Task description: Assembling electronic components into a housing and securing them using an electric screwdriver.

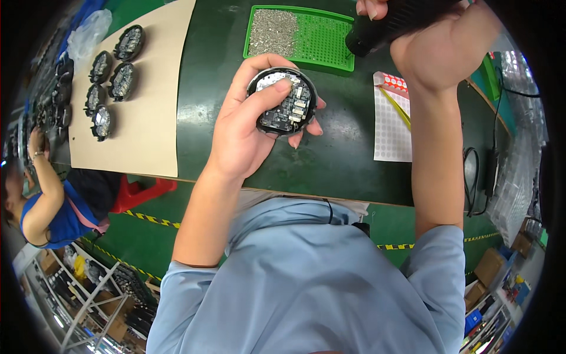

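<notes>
My left hand (242, 124) is closed around a round black housing (298, 109) with a circuit board and several white connectors facing up. The thumb lies across the board, and the fingertips show past the far rim and right side. At the upper right, my right hand (436, 56) grips a black electric screwdriver (389, 26). Its ribbed nose is beside the right end of a green tray (351, 65), and I cannot make out a bit. Small silver screws (272, 33) are heaped in the tray's left part, with more scattered across its dimpled right part.
Several similar housings (122, 81) lie on a tan board (154, 118) at the left. A white sticker sheet (392, 141) with a yellow pen-like stick (396, 108) rests near my right forearm. A black cable (471, 177) hangs at the right. Another person (59, 203) sits at far left.
</notes>
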`<state>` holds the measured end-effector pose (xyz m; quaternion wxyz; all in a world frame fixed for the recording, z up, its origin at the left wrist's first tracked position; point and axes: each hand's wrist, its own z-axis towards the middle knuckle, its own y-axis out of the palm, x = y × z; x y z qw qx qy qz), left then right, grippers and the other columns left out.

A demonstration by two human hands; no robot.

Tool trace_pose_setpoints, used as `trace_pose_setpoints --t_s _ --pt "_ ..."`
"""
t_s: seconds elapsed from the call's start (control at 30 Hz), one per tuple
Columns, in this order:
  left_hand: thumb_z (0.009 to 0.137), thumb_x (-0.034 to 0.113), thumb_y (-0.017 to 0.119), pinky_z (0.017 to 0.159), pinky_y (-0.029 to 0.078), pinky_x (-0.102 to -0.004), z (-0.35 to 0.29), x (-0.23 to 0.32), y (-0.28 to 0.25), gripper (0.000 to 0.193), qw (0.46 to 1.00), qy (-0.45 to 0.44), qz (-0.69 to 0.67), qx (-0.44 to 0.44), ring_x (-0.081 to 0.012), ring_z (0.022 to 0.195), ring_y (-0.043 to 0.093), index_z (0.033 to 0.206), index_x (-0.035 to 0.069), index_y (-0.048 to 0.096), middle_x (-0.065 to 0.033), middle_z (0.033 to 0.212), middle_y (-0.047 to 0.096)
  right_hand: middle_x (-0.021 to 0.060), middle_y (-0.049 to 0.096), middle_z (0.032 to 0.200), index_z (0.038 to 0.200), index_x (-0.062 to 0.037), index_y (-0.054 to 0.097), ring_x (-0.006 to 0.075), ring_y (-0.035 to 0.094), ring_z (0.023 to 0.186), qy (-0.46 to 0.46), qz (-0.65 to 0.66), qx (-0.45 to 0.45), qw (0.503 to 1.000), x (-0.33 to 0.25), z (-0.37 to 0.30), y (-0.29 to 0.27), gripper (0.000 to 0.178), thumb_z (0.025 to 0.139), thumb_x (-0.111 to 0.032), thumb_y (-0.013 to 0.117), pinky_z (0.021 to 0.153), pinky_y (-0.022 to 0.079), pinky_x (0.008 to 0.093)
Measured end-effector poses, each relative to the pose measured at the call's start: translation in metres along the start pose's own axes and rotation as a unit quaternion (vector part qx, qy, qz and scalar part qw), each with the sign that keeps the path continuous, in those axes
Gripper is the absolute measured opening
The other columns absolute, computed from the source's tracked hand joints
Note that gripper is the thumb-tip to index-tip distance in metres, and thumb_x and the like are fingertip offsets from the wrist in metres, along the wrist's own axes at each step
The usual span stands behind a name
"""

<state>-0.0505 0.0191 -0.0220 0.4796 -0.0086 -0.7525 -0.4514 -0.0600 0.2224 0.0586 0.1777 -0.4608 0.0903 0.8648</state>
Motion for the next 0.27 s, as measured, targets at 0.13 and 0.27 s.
trace_pose_setpoints --t_s 0.13,0.27 --pt "0.103 0.014 0.049 0.053 0.053 -0.0316 0.000 0.001 0.006 0.029 0.999 -0.012 0.029 0.000 -0.0324 0.077 0.073 0.130 0.003 0.046 -0.0291 0.100 0.068 0.0076 0.058 0.058 0.097 0.0022 0.064 0.0143 0.054 0.045 -0.007 -0.017 0.001 1.000 -0.001 -0.001 -0.003 0.094 0.097 -0.080 0.019 0.048 0.049 0.0247" --pt "0.104 0.017 0.046 0.052 0.052 -0.0305 0.001 0.000 0.009 0.035 0.998 -0.017 0.063 0.010 -0.0328 0.076 0.072 0.133 -0.002 0.047 -0.0309 0.100 0.067 0.0083 0.059 0.058 0.097 0.0022 0.064 0.0147 0.054 0.044 0.000 -0.028 0.005 1.000 -0.022 0.005 0.018 0.094 0.097 -0.080 0.019 0.048 0.049 0.0252"
